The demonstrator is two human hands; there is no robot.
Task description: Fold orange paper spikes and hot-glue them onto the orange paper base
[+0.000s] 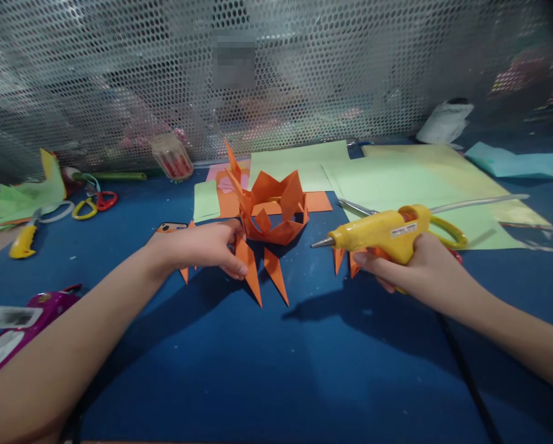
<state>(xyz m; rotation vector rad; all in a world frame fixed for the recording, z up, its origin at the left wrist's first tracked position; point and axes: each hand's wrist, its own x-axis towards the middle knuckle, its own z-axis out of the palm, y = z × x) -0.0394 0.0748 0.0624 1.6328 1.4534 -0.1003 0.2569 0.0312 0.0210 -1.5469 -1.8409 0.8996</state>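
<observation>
My left hand point(211, 245) pinches a pointed orange paper piece point(252, 274) between thumb and fingers, its tip angled down to the right. Just right of it another orange pointed piece point(276, 275) lies on the blue table. Behind them stands an orange folded paper crown shape point(280, 213), with one tall spike at its left. My right hand point(410, 265) is wrapped round a yellow glue gun point(382, 233), whose metal nozzle points left. Below the gun, more orange points point(352, 264) show, partly covered by my right hand. Others lie behind my left wrist.
Green paper sheets point(396, 185) spread behind the gun, with scissors point(449, 231) on them. At the left are a yellow cutter point(24, 240), small scissors point(86, 208) and a purple device point(40, 320). A clear jar point(172, 157) stands by the mesh screen point(304, 74). A black cord point(468, 376) runs at lower right.
</observation>
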